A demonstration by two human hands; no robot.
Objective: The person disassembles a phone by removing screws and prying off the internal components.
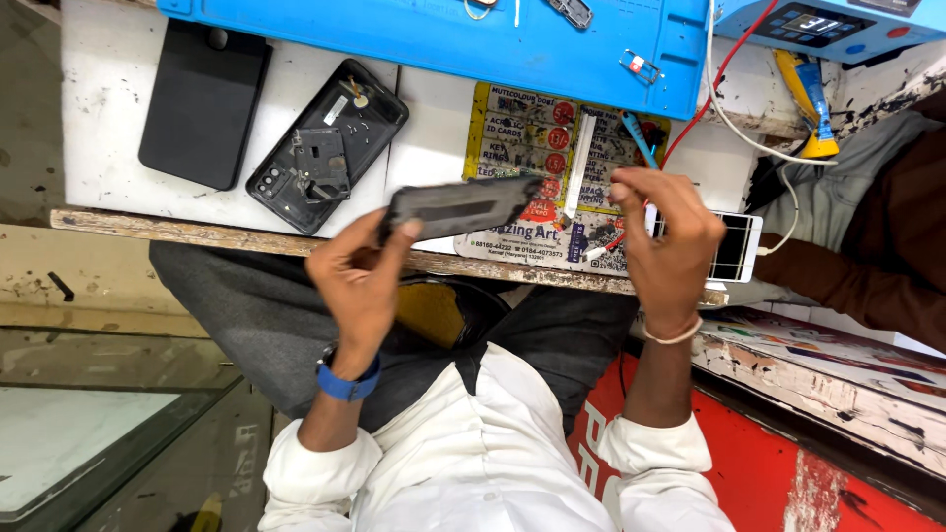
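The left hand [360, 281] pinches one end of a dark phone panel [461, 205] held edge-up between both hands, while the right hand [668, 241], fingers curled near its other end, grips unclearly, so the panel could slip onto the opened phone [327, 146] beyond the left hand.

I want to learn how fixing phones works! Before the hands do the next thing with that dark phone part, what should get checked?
1. Left hand grips the dark phone part: ok.
2. Right hand has a tool ready: cannot tell, fingers curl closed.
3. Part is held over the table, not past its edge: ok.
4. Opened phone lies flat, away from the edge: ok.
5. White phone sits safely: not ok, it is at the table's edge.
6. Red wire is clear of the hands: not ok, it runs beside the right hand.
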